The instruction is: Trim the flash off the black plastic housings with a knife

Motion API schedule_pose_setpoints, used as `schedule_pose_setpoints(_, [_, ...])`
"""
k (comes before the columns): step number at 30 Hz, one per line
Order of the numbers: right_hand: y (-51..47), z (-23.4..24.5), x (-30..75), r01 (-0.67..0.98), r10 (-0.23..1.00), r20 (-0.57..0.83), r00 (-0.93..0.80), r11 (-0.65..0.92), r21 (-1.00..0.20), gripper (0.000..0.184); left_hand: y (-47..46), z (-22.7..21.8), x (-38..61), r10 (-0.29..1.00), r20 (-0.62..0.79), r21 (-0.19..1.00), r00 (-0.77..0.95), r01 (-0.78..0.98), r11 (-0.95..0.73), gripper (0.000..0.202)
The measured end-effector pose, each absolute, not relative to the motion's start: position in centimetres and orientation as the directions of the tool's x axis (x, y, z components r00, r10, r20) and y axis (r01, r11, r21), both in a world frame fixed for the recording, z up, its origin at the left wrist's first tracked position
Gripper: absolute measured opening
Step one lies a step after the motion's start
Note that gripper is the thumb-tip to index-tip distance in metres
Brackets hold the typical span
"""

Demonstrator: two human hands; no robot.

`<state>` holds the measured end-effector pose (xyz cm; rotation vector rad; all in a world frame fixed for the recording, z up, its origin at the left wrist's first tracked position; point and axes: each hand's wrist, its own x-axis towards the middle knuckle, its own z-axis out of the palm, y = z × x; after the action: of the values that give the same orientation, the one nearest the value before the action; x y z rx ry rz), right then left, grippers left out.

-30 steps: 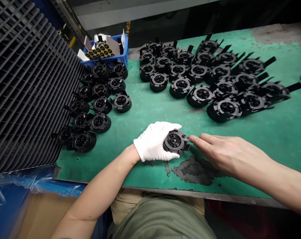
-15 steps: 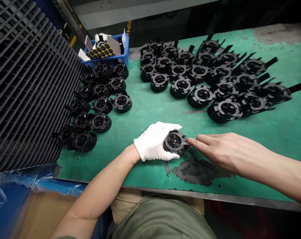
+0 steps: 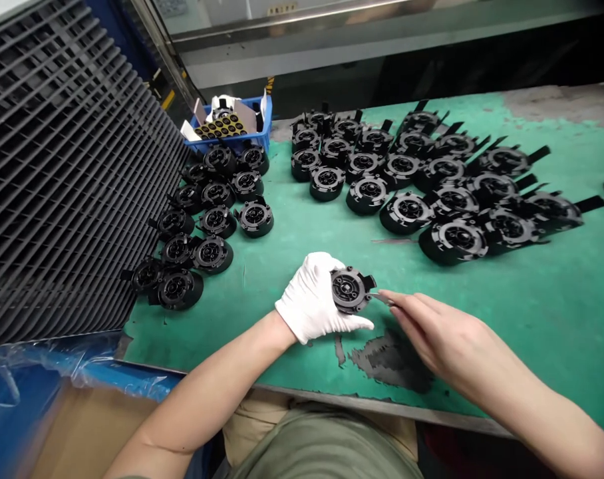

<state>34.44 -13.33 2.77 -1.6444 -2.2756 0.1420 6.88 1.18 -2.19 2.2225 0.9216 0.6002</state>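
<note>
My left hand (image 3: 314,299), in a white glove, grips a round black plastic part (image 3: 350,289) and holds it tilted up off the green table (image 3: 556,293). My bare right hand (image 3: 434,329) pinches a thin metal tool (image 3: 380,299) whose tip touches the part's right edge. Both hands are near the table's front edge, above a worn dark patch (image 3: 392,359) in the green surface.
Several black round parts lie in a group at the left (image 3: 202,219) and a larger group with long tabs at the back right (image 3: 422,179). A blue bin (image 3: 229,130) holds yellow-ringed pieces. A black grid panel (image 3: 57,173) stands left; a cardboard box (image 3: 82,432) with blue plastic sits below.
My left hand has lifted and tilted the part toward me. My right fingers have closed into a pinch on the thin tool at the part's edge. The view shifted downward slightly.
</note>
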Motion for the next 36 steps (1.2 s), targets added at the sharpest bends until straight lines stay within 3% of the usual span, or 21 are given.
schedule_pose_setpoints(3, [-14.1, 2.6, 33.4, 0.909, 0.919, 0.278, -0.281, 0.348, -0.231, 0.044, 0.8, -2.5, 6.8, 0.750, 0.173, 0.757, 0.639, 0.402, -0.516, 0.123])
schedule_pose_setpoints(7, [-14.8, 2.7, 31.9, 0.941, 0.895, 0.335, -0.293, 0.333, -0.065, 0.042, -0.2, -3.3, 7.2, 0.784, 0.174, 0.773, 0.596, 0.410, -0.483, 0.118])
schedule_pose_setpoints(15, [-15.3, 3.2, 29.3, 0.970, 0.944, 0.226, -0.238, 0.221, 0.098, 0.045, -1.3, -3.3, 8.0, 0.779, 0.225, 0.687, 0.585, 0.471, -0.552, 0.122])
schedule_pose_setpoints(22, [-15.1, 4.8, 29.6, 0.960, 0.959, 0.095, -0.269, 0.259, 0.106, 0.065, -1.1, -2.0, 8.2, 0.763, 0.162, 0.688, 0.626, 0.482, -0.542, 0.100])
schedule_pose_setpoints(29, [-15.0, 5.0, 29.8, 0.962, 0.965, 0.055, -0.255, 0.248, 0.114, 0.063, -1.0, -0.9, 8.6, 0.775, 0.115, 0.706, 0.621, 0.498, -0.504, 0.075])
schedule_pose_setpoints(36, [-14.8, 5.4, 29.0, 0.974, 0.983, -0.054, -0.178, 0.184, 0.130, 0.055, -1.0, -1.3, 8.6, 0.781, 0.155, 0.693, 0.606, 0.496, -0.522, 0.090])
